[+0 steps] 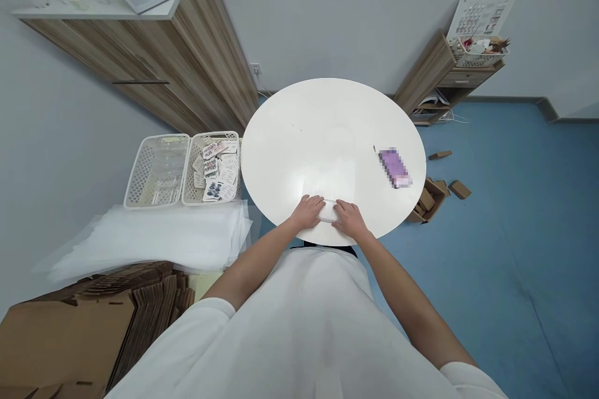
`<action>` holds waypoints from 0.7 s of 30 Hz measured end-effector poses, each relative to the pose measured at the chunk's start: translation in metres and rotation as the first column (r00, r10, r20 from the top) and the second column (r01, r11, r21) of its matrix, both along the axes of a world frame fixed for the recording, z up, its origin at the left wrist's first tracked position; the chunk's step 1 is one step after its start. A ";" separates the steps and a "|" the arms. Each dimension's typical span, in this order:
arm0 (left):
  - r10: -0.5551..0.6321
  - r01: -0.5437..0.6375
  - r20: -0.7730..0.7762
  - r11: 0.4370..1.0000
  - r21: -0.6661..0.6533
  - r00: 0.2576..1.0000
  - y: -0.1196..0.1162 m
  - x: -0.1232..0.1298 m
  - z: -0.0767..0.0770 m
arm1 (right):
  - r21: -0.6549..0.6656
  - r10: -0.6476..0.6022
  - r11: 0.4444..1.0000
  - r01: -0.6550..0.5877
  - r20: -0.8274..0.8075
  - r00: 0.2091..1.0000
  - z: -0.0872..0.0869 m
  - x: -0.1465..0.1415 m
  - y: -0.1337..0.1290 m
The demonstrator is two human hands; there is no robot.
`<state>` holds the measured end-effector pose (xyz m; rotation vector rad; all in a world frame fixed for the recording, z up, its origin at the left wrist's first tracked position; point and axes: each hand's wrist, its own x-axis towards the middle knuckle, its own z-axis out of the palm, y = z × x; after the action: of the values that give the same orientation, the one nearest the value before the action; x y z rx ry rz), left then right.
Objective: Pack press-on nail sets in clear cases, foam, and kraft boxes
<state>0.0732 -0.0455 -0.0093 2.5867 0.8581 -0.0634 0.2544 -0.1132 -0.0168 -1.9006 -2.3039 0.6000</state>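
Observation:
A small white rectangular packet (pixel 328 211) lies flat at the near edge of the round white table (pixel 322 118). My left hand (pixel 309 212) is closed on its left end, fingers curled over it. On the opposite end, my right hand (pixel 350 219) grips it in the same way. The palms hide both ends, and what is inside the packet cannot be made out. Farther right on the tabletop rests a blurred purple object (pixel 394 167), shaped like a phone.
Left of the table are a white basket of printed cards (pixel 191 184), a basket of clear plastic pieces (pixel 135 184), a stack of translucent sheets (pixel 154 237) and folded cardboard boxes (pixel 65 336). An open carton (pixel 427 204) of small brown boxes stands on the floor at right.

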 end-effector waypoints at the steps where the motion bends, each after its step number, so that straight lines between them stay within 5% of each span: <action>1: 0.011 -0.011 0.005 1.000 -0.006 1.000 -0.001 0.000 0.000 | -0.013 -0.001 1.000 0.000 -0.007 1.000 0.001 0.000 0.000; 9: 0.081 -0.090 -0.049 0.965 -0.248 0.996 0.008 -0.003 0.010 | -0.206 -0.083 0.978 0.041 -0.199 0.976 0.022 0.010 0.008; 15: 0.280 -0.279 -0.029 0.930 -0.238 0.959 0.025 0.000 0.014 | -0.246 -0.253 0.948 0.203 -0.194 0.948 0.026 0.015 0.036; 21: 0.429 -0.414 0.003 0.874 -0.255 0.903 0.040 -0.012 0.008 | -0.291 -0.466 0.879 0.379 -0.352 0.812 0.014 0.026 0.051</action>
<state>0.0613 -0.0054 -0.0009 2.1086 1.2844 0.0317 0.2805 -0.0618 -0.0024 -2.0354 -1.5374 1.0868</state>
